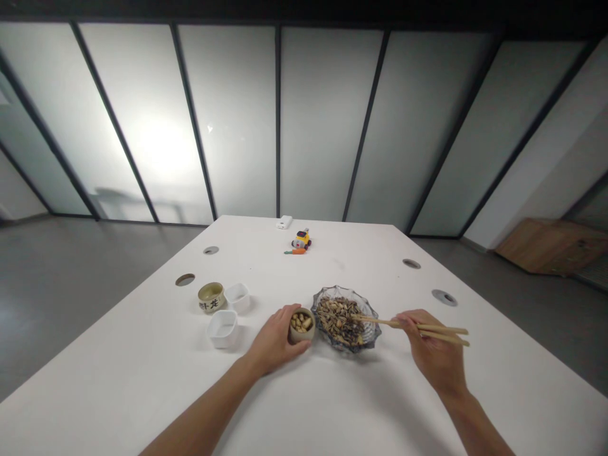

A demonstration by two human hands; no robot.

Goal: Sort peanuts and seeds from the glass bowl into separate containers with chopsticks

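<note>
At nine o'clock from the bowl (373, 330), just beside it, your left hand (277, 340) grasps the cup (301, 337). At about three o'clock, your right hand (436, 351) pinches chopsticks (395, 323), their long axis aimed at nine, tips among the seeds (338, 321).

Chopsticks (444, 329): wood, matt | faceted bowl (372, 332): clear glossy glass | seeds (338, 316): rough, dry-looking | cup (302, 337): ceramic-looking, smooth | white tubs (222, 330): smooth plastic | lettered bowl (211, 303): glazed-looking ceramic | desk (342, 405): smooth, matt | toy vehicle (303, 240): plastic-looking | wall panels (323, 126): frosted glass | floor (123, 259): smooth, low sheen | cabinet (546, 247): wood-grained
</note>
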